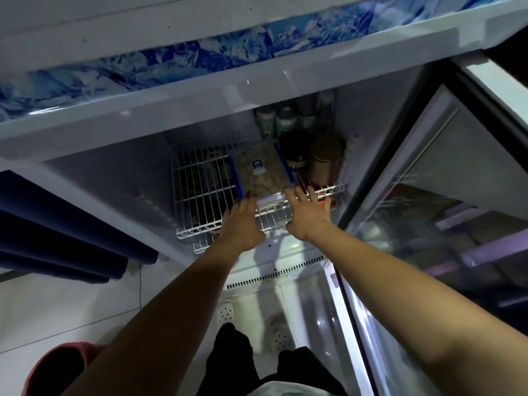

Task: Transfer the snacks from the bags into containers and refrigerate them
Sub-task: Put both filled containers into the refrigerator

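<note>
Because the wire shelf (200,184) is giving it a flat, ventilated seat, the left hand (243,224), fingers spread open, is resting against the snack container (261,170) at its 7 o'clock corner while the right hand (308,212), fingers likewise open, is steadying 5 o'clock, with jars (325,158) crowding 3 o'clock and the glass door (428,172) standing open.

We see a clear, glossy plastic container (261,170) with blue plastic clips, resting on a white coated wire shelf (200,192) at the frame's centre. To its right stand two jars with smooth metallic-looking lids (327,148), dull gold. The fridge walls (108,178) look like smooth white plastic; the door (445,201) at right is glossy, reflective glass. Dark blue cloth (57,232) hangs in folds at left.
</note>
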The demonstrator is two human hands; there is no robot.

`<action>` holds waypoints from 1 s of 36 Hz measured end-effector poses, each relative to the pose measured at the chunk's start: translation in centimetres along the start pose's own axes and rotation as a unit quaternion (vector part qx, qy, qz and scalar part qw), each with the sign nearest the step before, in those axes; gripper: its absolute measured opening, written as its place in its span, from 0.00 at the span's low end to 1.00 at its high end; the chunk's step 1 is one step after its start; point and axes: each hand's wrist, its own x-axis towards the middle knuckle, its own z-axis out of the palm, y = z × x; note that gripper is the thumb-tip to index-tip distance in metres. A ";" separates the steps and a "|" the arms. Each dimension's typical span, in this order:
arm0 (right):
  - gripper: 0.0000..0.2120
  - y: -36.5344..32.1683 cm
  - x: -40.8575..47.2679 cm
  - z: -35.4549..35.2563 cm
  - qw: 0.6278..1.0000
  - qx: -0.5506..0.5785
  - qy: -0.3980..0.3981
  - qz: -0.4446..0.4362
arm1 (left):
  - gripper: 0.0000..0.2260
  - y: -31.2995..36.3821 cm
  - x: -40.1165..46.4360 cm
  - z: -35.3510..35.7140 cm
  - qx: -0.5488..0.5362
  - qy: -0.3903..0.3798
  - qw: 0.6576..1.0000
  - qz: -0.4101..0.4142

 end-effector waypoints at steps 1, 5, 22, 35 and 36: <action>0.44 0.0 0.1 0.1 1.000 -0.004 0.006 -0.004 | 0.47 -0.2 0.1 0.0 -0.010 0.001 1.000 0.004; 0.42 0.1 0.6 0.5 0.999 -0.011 0.033 -0.022 | 0.50 -0.6 0.2 -0.1 -0.054 0.010 0.998 0.022; 0.44 -0.6 1.4 1.6 0.999 0.000 0.049 0.006 | 0.47 -2.7 2.1 0.3 -0.139 0.023 0.985 0.101; 0.45 -1.2 1.3 2.1 0.998 -0.012 0.057 0.021 | 0.44 -2.8 2.4 0.2 -0.132 0.026 0.985 0.111; 0.46 -1.2 1.3 2.1 0.998 -0.013 0.054 0.021 | 0.44 -2.9 2.5 0.2 -0.130 0.023 0.985 0.112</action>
